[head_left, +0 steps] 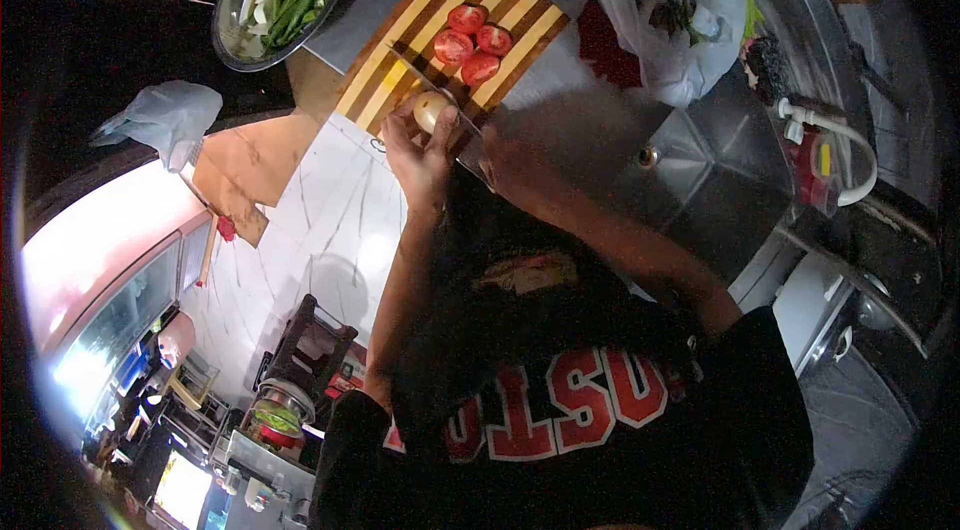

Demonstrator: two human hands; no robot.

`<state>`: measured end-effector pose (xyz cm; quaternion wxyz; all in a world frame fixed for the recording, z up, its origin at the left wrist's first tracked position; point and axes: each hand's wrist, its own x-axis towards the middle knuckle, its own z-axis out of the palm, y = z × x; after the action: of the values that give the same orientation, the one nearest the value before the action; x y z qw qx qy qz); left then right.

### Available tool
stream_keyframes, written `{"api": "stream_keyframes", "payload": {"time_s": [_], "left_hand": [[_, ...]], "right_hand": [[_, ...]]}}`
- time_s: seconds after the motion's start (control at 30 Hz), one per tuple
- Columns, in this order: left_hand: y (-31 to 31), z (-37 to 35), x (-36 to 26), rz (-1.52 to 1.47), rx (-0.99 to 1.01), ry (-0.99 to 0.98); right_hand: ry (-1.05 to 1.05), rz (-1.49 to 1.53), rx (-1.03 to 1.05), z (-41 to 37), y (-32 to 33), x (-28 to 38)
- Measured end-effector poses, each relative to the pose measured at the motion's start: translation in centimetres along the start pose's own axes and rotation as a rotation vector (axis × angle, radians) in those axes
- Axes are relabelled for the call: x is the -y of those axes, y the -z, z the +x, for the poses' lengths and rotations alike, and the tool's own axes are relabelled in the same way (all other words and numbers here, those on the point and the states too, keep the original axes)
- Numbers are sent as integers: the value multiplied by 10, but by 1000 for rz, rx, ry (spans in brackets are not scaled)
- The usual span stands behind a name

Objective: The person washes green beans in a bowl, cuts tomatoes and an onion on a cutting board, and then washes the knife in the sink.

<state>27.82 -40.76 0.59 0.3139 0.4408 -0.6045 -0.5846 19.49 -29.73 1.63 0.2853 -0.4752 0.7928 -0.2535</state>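
My left hand [418, 155] has its fingers wrapped round a pale yellow onion [431, 114] at the near edge of a striped wooden cutting board [402, 38]. In my right hand [500, 166] is a knife [412, 63], whose blade slants up and left over the board, close beside the onion. The handle is mostly hidden by my fingers. Several cut tomato pieces [454, 48] lie cut side up on the board, just beyond the blade.
A metal bowl [221, 25] of green and white vegetable pieces stands left of the board. At the right are a plastic bag [660, 60] with greens, a steel sink [722, 155] and a white hose [868, 155]. Another plastic bag [172, 120] hangs at the left.
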Motion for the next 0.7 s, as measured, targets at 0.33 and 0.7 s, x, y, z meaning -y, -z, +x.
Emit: {"api": "stream_keyframes", "payload": {"time_s": [0.33, 0.7], "left_hand": [[13, -6, -15, -189, 93, 210], [42, 10, -11, -528, 192, 346]], "right_hand": [[371, -157, -681, -7, -4, -32], [-241, -591, -339, -23, 57, -56]]}}
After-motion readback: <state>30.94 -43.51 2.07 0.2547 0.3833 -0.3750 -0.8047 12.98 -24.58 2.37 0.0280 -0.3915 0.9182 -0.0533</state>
